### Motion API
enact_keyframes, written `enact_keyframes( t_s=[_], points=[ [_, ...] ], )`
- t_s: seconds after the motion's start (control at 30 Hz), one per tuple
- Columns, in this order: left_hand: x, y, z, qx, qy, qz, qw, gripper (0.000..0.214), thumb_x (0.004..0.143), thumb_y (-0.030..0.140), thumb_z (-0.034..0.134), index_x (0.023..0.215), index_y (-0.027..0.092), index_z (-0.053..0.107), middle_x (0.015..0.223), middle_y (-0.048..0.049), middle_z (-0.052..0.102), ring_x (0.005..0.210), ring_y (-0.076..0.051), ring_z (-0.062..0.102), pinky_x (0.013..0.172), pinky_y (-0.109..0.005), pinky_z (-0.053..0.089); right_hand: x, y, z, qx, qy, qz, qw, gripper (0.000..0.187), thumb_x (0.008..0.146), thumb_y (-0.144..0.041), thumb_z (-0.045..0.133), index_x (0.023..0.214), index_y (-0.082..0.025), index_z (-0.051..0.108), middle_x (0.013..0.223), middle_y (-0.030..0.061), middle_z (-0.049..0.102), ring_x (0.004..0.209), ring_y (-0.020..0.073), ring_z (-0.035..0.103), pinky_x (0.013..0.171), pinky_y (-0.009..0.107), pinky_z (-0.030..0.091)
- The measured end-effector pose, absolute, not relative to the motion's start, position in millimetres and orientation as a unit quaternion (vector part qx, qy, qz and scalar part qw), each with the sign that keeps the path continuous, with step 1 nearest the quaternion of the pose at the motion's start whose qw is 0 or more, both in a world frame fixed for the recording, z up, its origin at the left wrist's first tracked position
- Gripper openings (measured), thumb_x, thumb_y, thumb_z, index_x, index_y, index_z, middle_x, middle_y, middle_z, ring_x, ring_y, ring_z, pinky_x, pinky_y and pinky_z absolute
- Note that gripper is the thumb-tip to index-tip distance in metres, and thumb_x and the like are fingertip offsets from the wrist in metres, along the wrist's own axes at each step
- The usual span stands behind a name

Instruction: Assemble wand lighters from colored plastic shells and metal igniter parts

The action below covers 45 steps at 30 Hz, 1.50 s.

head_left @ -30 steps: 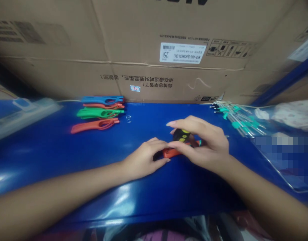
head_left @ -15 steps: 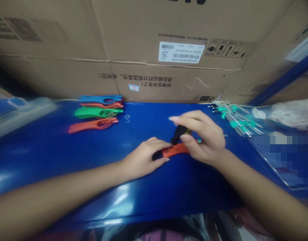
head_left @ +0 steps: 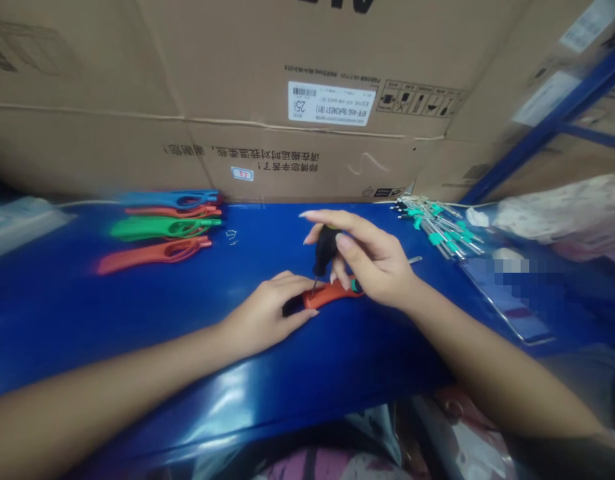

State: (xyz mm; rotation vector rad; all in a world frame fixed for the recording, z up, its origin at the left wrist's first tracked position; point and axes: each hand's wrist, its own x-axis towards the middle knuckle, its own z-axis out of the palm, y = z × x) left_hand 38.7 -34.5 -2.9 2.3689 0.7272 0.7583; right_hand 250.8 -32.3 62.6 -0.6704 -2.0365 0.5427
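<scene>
An orange plastic handle piece [head_left: 330, 295] lies flat on the blue table [head_left: 137, 313]. My left hand [head_left: 265, 313] pinches its left end between thumb and fingers, holding it down. My right hand [head_left: 370, 257] is wrapped round the black grip of a small screwdriver [head_left: 325, 247]. The screwdriver stands nearly upright, with its thin tip touching the orange piece near my left fingertips.
Several finished handles, blue, green and orange [head_left: 162, 227], lie in a row at the back left. A small screw or clip [head_left: 232, 237] lies beside them. Clear tubes with teal fittings [head_left: 437, 227] lie at the back right. Large cardboard boxes [head_left: 287, 100] wall the back.
My right hand has raised the screwdriver from lying low over the orange piece to nearly upright, tip down on it. My left hand has kept its hold. The view has shifted slightly.
</scene>
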Motion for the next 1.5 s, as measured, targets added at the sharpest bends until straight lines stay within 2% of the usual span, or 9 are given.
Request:
enact_keyframes(
  t_s=[0.1, 0.27, 0.43, 0.63, 0.83, 1.13, 1.27, 1.4, 1.5],
  points=[
    [38.9, -34.5, -1.8, 0.881, 0.271, 0.277, 0.27, 0.032, 0.091, 0.024, 0.069, 0.122, 0.018, 0.065, 0.115, -0.0067, 0.073, 0.102, -0.022, 0.066, 0.093, -0.039, 0.052, 248.6, -30.9, 63.2, -0.259, -0.802, 0.262, 0.471, 0.029, 0.102, -0.031, 0.05, 0.124, -0.019, 0.064, 0.109, 0.0073, 0.068, 0.07, 0.0089, 0.064, 0.055, 0.02, 0.052],
    [38.9, -35.0, -4.4, 0.881, 0.283, 0.281, 0.256, 0.033, 0.091, 0.026, 0.069, 0.123, 0.019, 0.066, 0.118, -0.0078, 0.072, 0.107, -0.024, 0.066, 0.095, -0.041, 0.053, 251.0, -30.7, 68.6, -0.253, -0.837, 0.09, 0.477, 0.025, 0.092, -0.031, 0.069, 0.114, -0.019, 0.069, 0.093, 0.0043, 0.071, 0.079, 0.0139, 0.064, 0.071, 0.027, 0.056],
    [39.7, -34.6, -3.6, 0.88, 0.294, 0.272, 0.255, 0.027, 0.091, 0.028, 0.069, 0.116, 0.018, 0.068, 0.114, -0.0079, 0.073, 0.106, -0.026, 0.066, 0.094, -0.042, 0.053, 254.7, -34.6, 74.2, -0.196, -0.873, 0.111, 0.432, 0.032, 0.101, -0.02, 0.046, 0.128, -0.016, 0.063, 0.123, 0.0116, 0.068, 0.113, 0.0202, 0.063, 0.093, 0.036, 0.054],
    [40.0, -33.9, -5.5, 0.879, 0.288, 0.289, 0.248, 0.029, 0.09, 0.027, 0.071, 0.117, 0.018, 0.067, 0.115, -0.0071, 0.073, 0.105, -0.024, 0.066, 0.093, -0.039, 0.053, 251.9, -32.7, 73.7, -0.213, -0.844, 0.077, 0.486, 0.022, 0.089, -0.023, 0.072, 0.11, -0.017, 0.072, 0.088, 0.0032, 0.07, 0.074, 0.0118, 0.062, 0.071, 0.025, 0.054],
    [40.2, -35.0, -4.0, 0.876, 0.294, 0.279, 0.26, 0.028, 0.09, 0.028, 0.071, 0.115, 0.019, 0.068, 0.112, -0.0069, 0.074, 0.103, -0.024, 0.066, 0.092, -0.039, 0.053, 250.2, -37.6, 73.2, -0.216, -0.844, 0.187, 0.453, 0.032, 0.1, -0.017, 0.05, 0.13, -0.019, 0.063, 0.111, 0.0078, 0.07, 0.089, 0.0145, 0.067, 0.072, 0.028, 0.057],
    [40.9, -36.6, -5.0, 0.878, 0.284, 0.285, 0.26, 0.021, 0.09, 0.023, 0.069, 0.111, 0.02, 0.07, 0.101, -0.0033, 0.076, 0.093, -0.022, 0.069, 0.089, -0.038, 0.053, 242.1, -39.4, 70.2, -0.227, -0.841, 0.067, 0.486, 0.024, 0.087, -0.022, 0.075, 0.11, -0.018, 0.071, 0.09, 0.0034, 0.066, 0.075, 0.0117, 0.059, 0.065, 0.024, 0.052],
    [41.6, -36.0, -4.9, 0.878, 0.286, 0.288, 0.254, 0.031, 0.089, 0.023, 0.072, 0.119, 0.018, 0.067, 0.114, -0.0068, 0.074, 0.104, -0.024, 0.067, 0.093, -0.039, 0.053, 242.4, -37.2, 64.1, -0.262, -0.809, 0.022, 0.525, 0.021, 0.084, -0.029, 0.078, 0.1, -0.019, 0.069, 0.081, 0.0016, 0.063, 0.066, 0.0121, 0.052, 0.06, 0.027, 0.05],
    [41.4, -36.1, -3.1, 0.878, 0.288, 0.286, 0.254, 0.033, 0.089, 0.024, 0.072, 0.12, 0.018, 0.067, 0.11, -0.0069, 0.074, 0.1, -0.022, 0.067, 0.091, -0.037, 0.054, 244.2, -37.5, 62.7, -0.267, -0.815, 0.143, 0.494, 0.031, 0.098, -0.022, 0.055, 0.128, -0.019, 0.06, 0.111, 0.0083, 0.067, 0.081, 0.0139, 0.061, 0.065, 0.027, 0.054],
    [41.0, -36.7, -2.5, 0.876, 0.295, 0.279, 0.26, 0.032, 0.088, 0.024, 0.072, 0.12, 0.019, 0.068, 0.109, -0.0062, 0.074, 0.099, -0.023, 0.067, 0.09, -0.038, 0.054, 243.6, -39.2, 65.7, -0.237, -0.818, 0.252, 0.46, 0.038, 0.1, -0.018, 0.048, 0.137, -0.02, 0.055, 0.112, 0.0078, 0.068, 0.083, 0.0127, 0.064, 0.062, 0.024, 0.055]
  ],
)
